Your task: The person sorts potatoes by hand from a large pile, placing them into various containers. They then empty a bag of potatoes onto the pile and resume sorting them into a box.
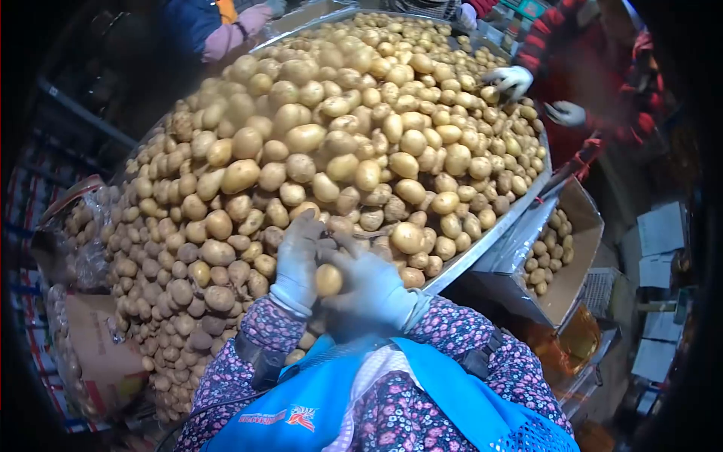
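A large heap of potatoes [305,138] spreads in front of me, with both my gloved hands at its near edge. My right hand [376,290], a little smeared by motion, is closed around a yellowish potato [329,279] at its thumb side. Close beside it, my left hand [296,260] has its fingers bent together over the heap. A small dark thing [326,234] shows at the left fingertips; I cannot tell what it is. Both gloves are greyish white and look dirty.
A metal table edge [489,232] borders the heap on the right. Beyond it stands a cardboard box [580,260] of potatoes; another box [102,343] is at left. Across the heap, a co-worker's gloved hands [512,80] touch potatoes. Another person's sleeve [230,38] shows at upper left.
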Tool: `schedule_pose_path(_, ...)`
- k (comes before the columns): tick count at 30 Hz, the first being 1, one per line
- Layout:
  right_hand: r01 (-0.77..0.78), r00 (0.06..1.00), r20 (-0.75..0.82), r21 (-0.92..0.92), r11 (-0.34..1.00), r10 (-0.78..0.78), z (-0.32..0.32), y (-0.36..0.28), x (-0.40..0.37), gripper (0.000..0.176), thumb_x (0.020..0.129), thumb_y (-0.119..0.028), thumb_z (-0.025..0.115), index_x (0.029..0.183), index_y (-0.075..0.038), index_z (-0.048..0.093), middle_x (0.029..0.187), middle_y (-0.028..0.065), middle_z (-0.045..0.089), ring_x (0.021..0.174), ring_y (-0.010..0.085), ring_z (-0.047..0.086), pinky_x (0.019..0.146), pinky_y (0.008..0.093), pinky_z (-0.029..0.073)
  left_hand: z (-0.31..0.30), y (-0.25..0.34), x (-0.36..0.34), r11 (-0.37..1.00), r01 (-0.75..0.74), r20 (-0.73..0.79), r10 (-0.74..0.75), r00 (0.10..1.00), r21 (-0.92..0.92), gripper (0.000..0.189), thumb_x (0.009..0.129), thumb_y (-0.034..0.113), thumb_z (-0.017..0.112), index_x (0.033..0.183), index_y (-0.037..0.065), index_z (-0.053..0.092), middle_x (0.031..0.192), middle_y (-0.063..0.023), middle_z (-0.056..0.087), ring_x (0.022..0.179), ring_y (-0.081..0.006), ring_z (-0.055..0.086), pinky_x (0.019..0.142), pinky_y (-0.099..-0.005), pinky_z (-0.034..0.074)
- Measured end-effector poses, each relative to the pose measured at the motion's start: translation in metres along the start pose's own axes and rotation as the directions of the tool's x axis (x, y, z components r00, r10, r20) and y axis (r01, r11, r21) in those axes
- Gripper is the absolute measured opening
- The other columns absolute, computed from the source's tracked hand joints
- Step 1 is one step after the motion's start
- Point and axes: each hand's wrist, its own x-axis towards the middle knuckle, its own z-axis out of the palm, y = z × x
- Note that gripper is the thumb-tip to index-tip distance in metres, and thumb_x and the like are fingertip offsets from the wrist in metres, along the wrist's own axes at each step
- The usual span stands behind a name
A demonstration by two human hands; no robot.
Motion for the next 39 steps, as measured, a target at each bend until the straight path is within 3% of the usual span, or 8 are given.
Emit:
schedule_pose_path(10,-0.021,0.901,-0.345,0.569,0.822,0.262,-0.097,0.051,-0.01,0.064,0.069,-0.029,0.086,0.123,-0.006,0.063,0.142,0.0198,0.048,0.12,0.0316,0.057,0.1,0.0373,0.05,0.008,0.034,-0.016,0.995,-0.029,-0.013,0.031,0.999,0.098,0.043,0.101,0.023,0.051,0.134,-0.004,0.047,0.117,-0.0137,0.06,0.102,-0.0225,0.063,0.09,-0.0383,0.055)
schedule_pose_path(12,-0.033,0.78,-0.606,0.208,0.978,0.155,-0.134,0.135,0.004,0.067,0.064,-0.027,0.091,0.122,-0.005,0.065,0.136,0.0171,0.053,0.113,0.0281,0.06,0.099,0.0331,0.051,-0.013,0.035,-0.01,0.992,-0.04,-0.015,0.042,0.999,0.119,0.041,0.1,0.021,0.051,0.133,-0.004,0.048,0.115,-0.0125,0.061,0.099,-0.0207,0.064,0.086,-0.0357,0.057)
schedule_pose_path(17,-0.443,0.882,-0.071,0.212,0.871,0.466,-0.193,0.165,0.045,0.08,0.065,-0.025,0.091,0.135,-0.004,0.057,0.114,0.0126,0.068,0.102,0.024,0.065,0.089,0.0317,0.053,0.013,0.042,-0.005,0.97,-0.055,0.042,0.047,0.998,0.237,0.037,0.098,0.017,0.054,0.128,-0.005,0.053,0.11,-0.0114,0.063,0.093,-0.0171,0.065,0.081,-0.0301,0.057)
schedule_pose_path(24,-0.436,0.899,-0.304,-0.565,0.7,0.314,-0.151,0.124,0.045,0.063,0.064,-0.042,0.083,0.123,-0.026,0.065,0.156,0.022,0.026,0.118,0.0369,0.059,0.099,0.0424,0.05,0.028,0.016,0.003,0.93,-0.022,0.18,-0.047,0.983,0.366,0.034,0.097,0.011,0.057,0.126,-0.006,0.057,0.109,-0.0092,0.065,0.091,-0.013,0.065,0.081,-0.0238,0.054)
schedule_pose_path(32,-0.329,0.918,-0.355,-0.424,0.844,0.179,-0.162,0.139,0.032,0.062,0.064,-0.036,0.081,0.121,-0.018,0.067,0.141,0.0242,0.041,0.107,0.039,0.064,0.09,0.0408,0.055,0.048,-0.031,-0.02,0.799,0.04,0.35,-0.307,0.885,0.601,0.036,0.096,0.013,0.058,0.129,-0.001,0.058,0.114,-0.0066,0.064,0.096,-0.0116,0.062,0.084,-0.0247,0.052)
schedule_pose_path(34,-0.1,0.89,-0.425,0.171,0.98,0.166,-0.16,0.163,0.028,0.056,0.072,-0.03,0.08,0.121,-0.008,0.065,0.132,0.0186,0.052,0.106,0.0292,0.064,0.086,0.0379,0.056,0.054,-0.026,-0.03,0.814,0.124,0.304,-0.347,0.887,0.568,0.036,0.097,0.012,0.057,0.13,-0.002,0.057,0.115,-0.0069,0.064,0.097,-0.0126,0.063,0.085,-0.0255,0.052)
schedule_pose_path(35,-0.014,0.917,-0.258,0.742,0.67,0.304,-0.155,0.164,0.015,0.053,0.079,-0.027,0.079,0.123,-0.002,0.061,0.122,0.0113,0.061,0.106,0.0194,0.063,0.079,0.0358,0.057,0.05,-0.03,-0.03,0.815,0.106,0.32,-0.338,0.885,0.569,0.035,0.097,0.011,0.057,0.129,-0.002,0.058,0.115,-0.0076,0.065,0.098,-0.0139,0.064,0.086,-0.0265,0.052)
schedule_pose_path(39,0.421,0.897,-0.409,0.906,-0.042,0.168,-0.12,0.173,-0.035,0.08,0.083,-0.063,0.068,0.138,-0.008,0.049,0.107,0.0169,0.067,0.094,0.0295,0.068,0.076,0.0365,0.058,0.049,-0.041,-0.037,0.792,0.064,0.319,-0.318,0.893,0.608,0.033,0.096,0.009,0.057,0.126,-0.003,0.059,0.113,-0.0076,0.066,0.097,-0.0149,0.065,0.085,-0.027,0.054)
